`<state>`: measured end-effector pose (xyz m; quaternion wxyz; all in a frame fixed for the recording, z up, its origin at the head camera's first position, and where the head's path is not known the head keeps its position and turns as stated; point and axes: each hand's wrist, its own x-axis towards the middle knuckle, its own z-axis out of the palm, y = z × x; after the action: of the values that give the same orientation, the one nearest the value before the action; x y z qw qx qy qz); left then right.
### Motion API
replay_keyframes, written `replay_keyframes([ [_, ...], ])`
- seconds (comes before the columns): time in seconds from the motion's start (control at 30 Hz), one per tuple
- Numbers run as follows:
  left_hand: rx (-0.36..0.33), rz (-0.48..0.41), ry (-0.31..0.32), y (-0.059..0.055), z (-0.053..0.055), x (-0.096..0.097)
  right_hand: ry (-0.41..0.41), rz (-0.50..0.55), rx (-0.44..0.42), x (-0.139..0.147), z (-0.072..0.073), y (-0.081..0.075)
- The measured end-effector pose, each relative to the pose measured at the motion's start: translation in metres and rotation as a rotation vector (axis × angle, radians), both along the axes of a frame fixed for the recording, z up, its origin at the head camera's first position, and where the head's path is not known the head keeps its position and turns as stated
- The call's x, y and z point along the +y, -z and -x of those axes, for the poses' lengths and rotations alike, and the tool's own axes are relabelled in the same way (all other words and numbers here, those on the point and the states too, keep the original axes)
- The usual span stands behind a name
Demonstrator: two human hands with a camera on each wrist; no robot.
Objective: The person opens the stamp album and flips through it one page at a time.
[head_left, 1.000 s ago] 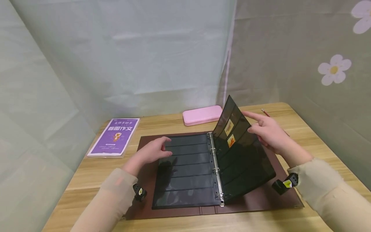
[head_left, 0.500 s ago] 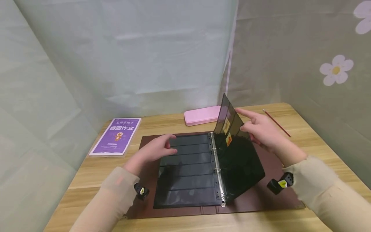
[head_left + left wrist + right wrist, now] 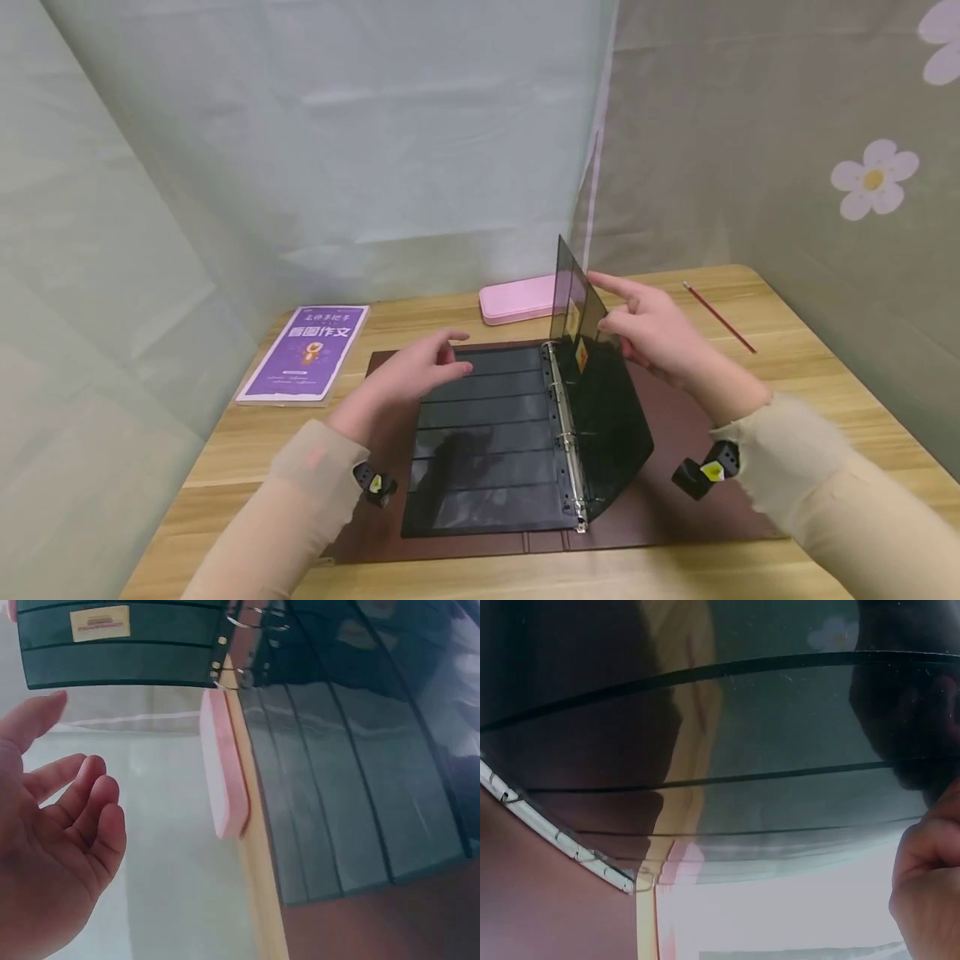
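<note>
An open ring binder, a stamp album with a brown cover (image 3: 686, 508), lies on the table. Its left black pocket page (image 3: 487, 433) is flat. The other black page (image 3: 611, 417) stands nearly upright from the metal rings (image 3: 567, 442), with two small stamps (image 3: 582, 356) in its pockets. My right hand (image 3: 660, 333) pinches this page at its outer edge, index finger stretched along the edge; in the right wrist view the hand (image 3: 934, 870) is partly cut off. My left hand (image 3: 412, 367) hovers over the flat page's upper left, fingers loosely bent, holding nothing.
A pink pencil case (image 3: 517, 300) lies behind the binder, partly hidden by the raised page. To the left is a purple book (image 3: 303, 354); to the right, a red pencil (image 3: 720, 317). Fabric (image 3: 420, 150) hangs around the wooden table (image 3: 217, 458).
My right hand has moved left, swinging the page from a rightward lean to nearly upright. My left hand has shifted slightly right and up, still holding nothing.
</note>
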<state>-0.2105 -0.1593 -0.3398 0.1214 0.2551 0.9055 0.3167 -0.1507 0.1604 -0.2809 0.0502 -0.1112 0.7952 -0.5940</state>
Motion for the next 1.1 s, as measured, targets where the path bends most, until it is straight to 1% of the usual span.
replay_keyframes([
  [0.17,-0.055,-0.127,0.010,-0.010,0.001,0.008,-0.014,0.035,0.013,-0.007,0.002,-0.001],
  [0.3,-0.066,-0.194,0.031,-0.017,0.002,0.016,-0.010,0.057,0.008,-0.012,0.003,-0.003],
  [0.47,-0.059,-0.222,0.042,-0.023,0.001,0.025,-0.007,0.066,0.000,-0.018,0.004,-0.005],
  [0.63,-0.051,-0.244,0.060,-0.027,0.002,0.032,0.011,0.086,0.001,-0.023,0.006,-0.006],
  [0.73,-0.042,-0.261,0.075,-0.029,0.002,0.036,0.000,0.100,-0.004,-0.027,0.007,-0.005],
  [0.93,-0.031,-0.284,0.102,-0.031,-0.001,0.047,-0.035,0.083,-0.010,-0.032,0.009,0.002],
  [1.1,-0.023,-0.299,0.109,-0.036,-0.004,0.055,-0.052,0.102,-0.027,-0.033,0.010,0.008],
])
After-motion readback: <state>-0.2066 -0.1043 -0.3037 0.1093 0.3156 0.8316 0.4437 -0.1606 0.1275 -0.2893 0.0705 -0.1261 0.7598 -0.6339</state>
